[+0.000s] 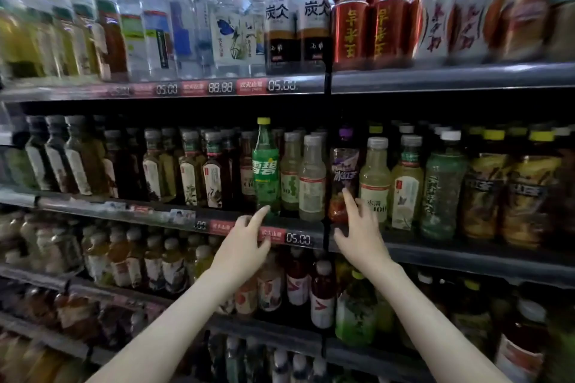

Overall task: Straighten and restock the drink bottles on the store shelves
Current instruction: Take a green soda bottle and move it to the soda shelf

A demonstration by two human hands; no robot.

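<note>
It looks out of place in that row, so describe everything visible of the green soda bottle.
The green bottle is clear green plastic with a yellow cap, narrow neck and green label bearing white characters. It stands upright at the front of the middle shelf, taller than the pale bottle beside it. The left hand reaches its base with the index fingertip, seemingly touching it.

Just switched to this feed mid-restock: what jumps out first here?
A green bottle with a yellow cap stands tallest on the middle shelf, the left hand stretching a finger to its base. The right hand reaches for a purple-capped bottle further right. Red cans stack two high on the top shelf.
</note>
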